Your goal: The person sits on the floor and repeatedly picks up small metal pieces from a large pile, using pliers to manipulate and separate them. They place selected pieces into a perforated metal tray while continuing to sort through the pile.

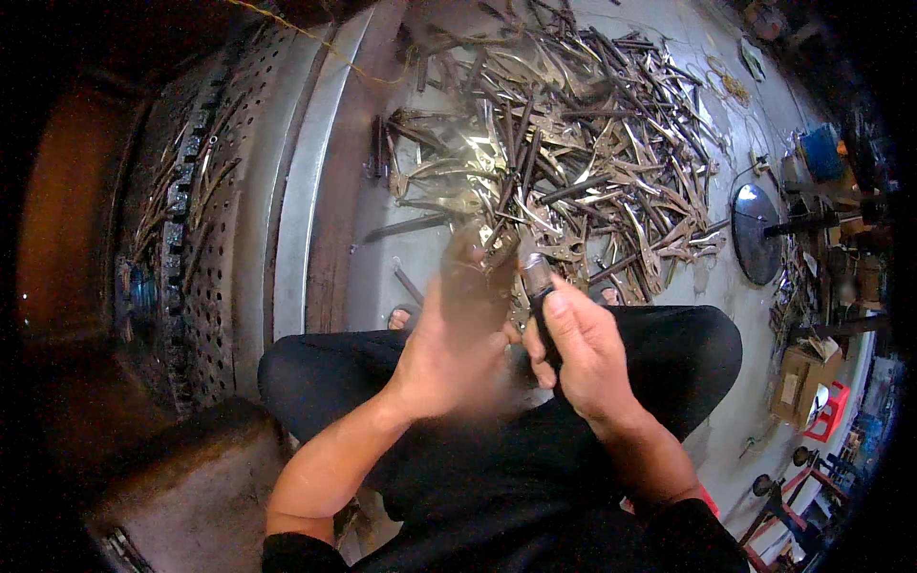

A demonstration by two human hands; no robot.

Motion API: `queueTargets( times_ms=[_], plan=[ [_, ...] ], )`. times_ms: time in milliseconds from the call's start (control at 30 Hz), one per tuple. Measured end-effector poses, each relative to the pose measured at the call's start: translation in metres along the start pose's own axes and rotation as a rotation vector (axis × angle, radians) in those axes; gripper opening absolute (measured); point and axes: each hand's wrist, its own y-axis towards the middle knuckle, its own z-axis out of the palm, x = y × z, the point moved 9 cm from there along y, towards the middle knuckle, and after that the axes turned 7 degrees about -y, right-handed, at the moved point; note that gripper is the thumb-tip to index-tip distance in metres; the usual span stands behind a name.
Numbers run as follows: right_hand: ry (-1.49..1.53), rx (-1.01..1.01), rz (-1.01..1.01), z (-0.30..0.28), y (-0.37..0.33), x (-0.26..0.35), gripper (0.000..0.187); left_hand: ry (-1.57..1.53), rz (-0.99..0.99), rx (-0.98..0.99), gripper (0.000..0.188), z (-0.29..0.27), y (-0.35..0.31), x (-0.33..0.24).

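Note:
My right hand (583, 349) is closed around a tool (540, 286) with a black handle and a short silvery metal end, which points away from me. Just left of it, my left hand (444, 349) grips a dark metal piece (497, 250); a blurred smear over the fingers hides its exact shape. The tool's end is close beside that piece, and I cannot tell if they touch. Beyond both hands, a large heap of metal plier-like parts (611, 143) with dark and bright arms spreads over the grey floor (420, 272).
At left runs a machine with a perforated metal panel (239, 191) and a long metal edge (330, 143), more metal parts lying inside. Rightward are a round dark disc (755, 239), a cardboard box (802, 387) and a red plastic stool (829, 411). A yellowish cord (306, 33) hangs at top left.

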Motion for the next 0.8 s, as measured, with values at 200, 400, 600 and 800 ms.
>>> queueTargets(
  times_ms=[200,400,600,800],
  plan=[
    [-0.196,0.012,-0.125,0.009,0.003,-0.006,0.044,0.146,0.021,0.079,0.016,0.007,0.003,-0.004],
    [-0.077,0.011,0.019,0.012,0.001,-0.012,0.045,-0.154,-0.185,-0.205,0.022,0.002,0.008,-0.029],
    [-0.255,-0.055,-0.052,0.01,0.0,-0.009,0.045,0.422,0.261,-0.15,0.045,0.008,0.011,-0.065],
    [-0.267,-0.05,0.083,0.014,-0.008,-0.015,0.049,0.471,0.208,-0.19,0.058,0.005,0.002,-0.05]
  ],
)
